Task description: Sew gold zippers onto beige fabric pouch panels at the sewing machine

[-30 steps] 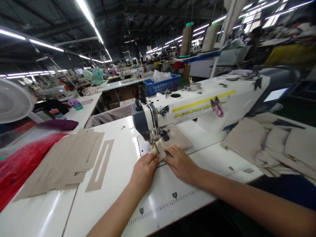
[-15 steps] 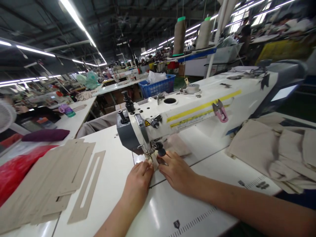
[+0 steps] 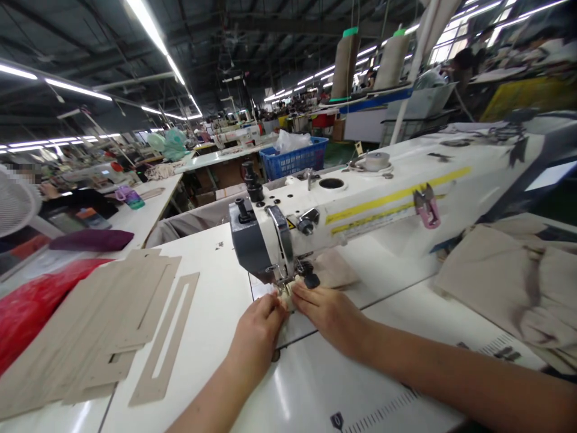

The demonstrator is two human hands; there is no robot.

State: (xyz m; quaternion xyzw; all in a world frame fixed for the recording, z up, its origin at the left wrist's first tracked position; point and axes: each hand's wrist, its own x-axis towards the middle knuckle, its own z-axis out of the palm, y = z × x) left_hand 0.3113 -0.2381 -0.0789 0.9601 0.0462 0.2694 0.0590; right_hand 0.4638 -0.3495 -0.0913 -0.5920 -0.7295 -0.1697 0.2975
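Note:
A white sewing machine (image 3: 383, 210) stands across the table, its needle and presser foot above a piece of beige fabric (image 3: 286, 297). My left hand (image 3: 259, 328) is closed on the fabric's left edge, fingertips close to the presser foot. From the other side my right hand (image 3: 336, 316) pinches the same fabric, just below the dark round knob by the needle. Most of the piece is covered by my fingers and the machine head. Behind my right hand a flat part of beige cloth (image 3: 336, 269) lies on the machine bed.
Cut beige pieces (image 3: 85, 319) are spread at the left, with a slotted strip (image 3: 164, 343) alongside. A red plastic bag (image 3: 40, 300) lies beyond them. Folded beige cloth (image 3: 491, 276) is piled at the right. Pink thread snips (image 3: 426, 207) hang on the machine arm.
The view has shifted, so the machine sits slightly farther right. My right fingers have come closer to my left hand at the presser foot, and the fabric between them looks more bunched.

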